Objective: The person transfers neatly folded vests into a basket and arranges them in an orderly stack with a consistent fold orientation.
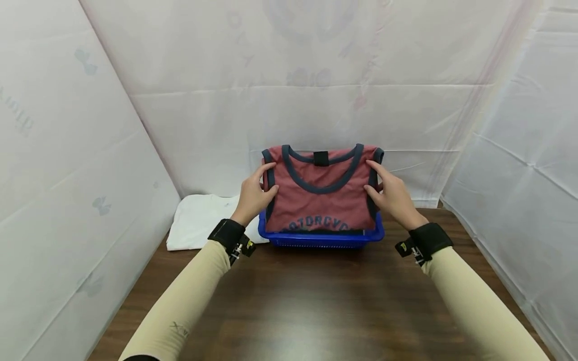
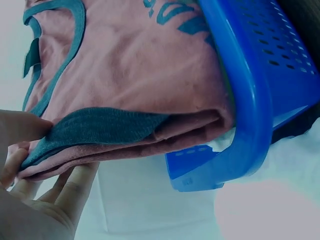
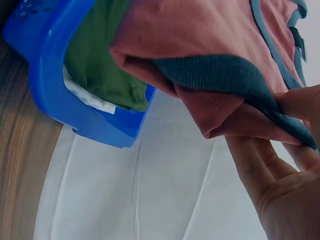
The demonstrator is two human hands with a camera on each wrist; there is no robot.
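Observation:
A folded red tank top point(image 1: 320, 200) with dark blue trim and lettering stands tilted up over a blue plastic basket point(image 1: 320, 242), its lower edge at the basket's front rim. My left hand point(image 1: 254, 198) grips the shirt's left side, thumb in front and fingers behind, as the left wrist view shows. On the opposite side my right hand point(image 1: 394, 195) pinches the shirt the same way near the shoulder. Inside the basket, the right wrist view reveals a green garment point(image 3: 97, 55) and a bit of white cloth point(image 3: 90, 95) under the red shirt.
A white folded garment point(image 1: 198, 220) lies on the brown wooden table point(image 1: 298, 301), left of the basket. White sheets point(image 1: 316, 115) hang behind the table and along both sides.

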